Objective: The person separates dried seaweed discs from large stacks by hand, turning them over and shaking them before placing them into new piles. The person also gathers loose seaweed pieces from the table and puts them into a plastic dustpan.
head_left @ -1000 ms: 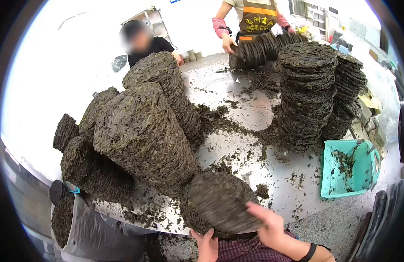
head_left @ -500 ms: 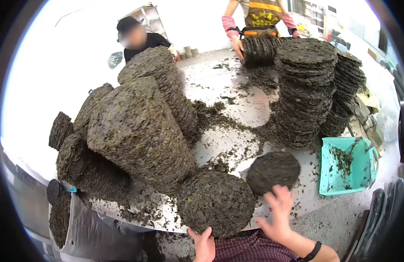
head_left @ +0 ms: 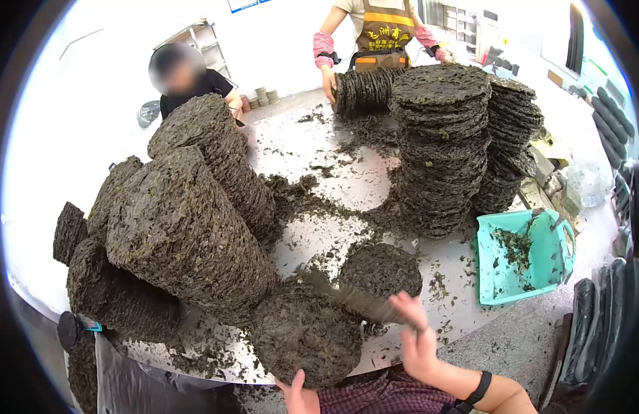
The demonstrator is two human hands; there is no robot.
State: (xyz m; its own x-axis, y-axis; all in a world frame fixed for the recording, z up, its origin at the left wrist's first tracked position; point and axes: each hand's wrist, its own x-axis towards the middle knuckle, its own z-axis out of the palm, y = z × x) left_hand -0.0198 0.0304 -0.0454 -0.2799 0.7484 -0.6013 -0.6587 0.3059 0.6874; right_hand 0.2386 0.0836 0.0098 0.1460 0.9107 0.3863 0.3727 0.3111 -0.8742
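A large round cake of dried seaweed (head_left: pixel 309 338) lies at the table's near edge. My left hand (head_left: pixel 299 399) grips its front rim, thumb on the edge and the other fingers out of sight. My right hand (head_left: pixel 417 341) is closed on one end of a thin seaweed sheet (head_left: pixel 364 303), which is smeared by motion and seen nearly edge-on above the large cake. Just behind it, a smaller round seaweed cake (head_left: pixel 381 270) lies flat on the table.
Leaning seaweed stacks (head_left: pixel 185 228) fill the left side, and tall stacks (head_left: pixel 440 152) stand at right. A turquoise dustpan (head_left: pixel 523 259) with scraps sits at the right edge. Across the white table (head_left: pixel 312 238), strewn with crumbs, a co-worker's hand (head_left: pixel 329 84) holds a seaweed roll. Another person stands left.
My right hand, spread with nothing in it before, is now closed on a thin seaweed sheet swung up to the left. My left hand stays at the large cake's rim. The view has shifted.
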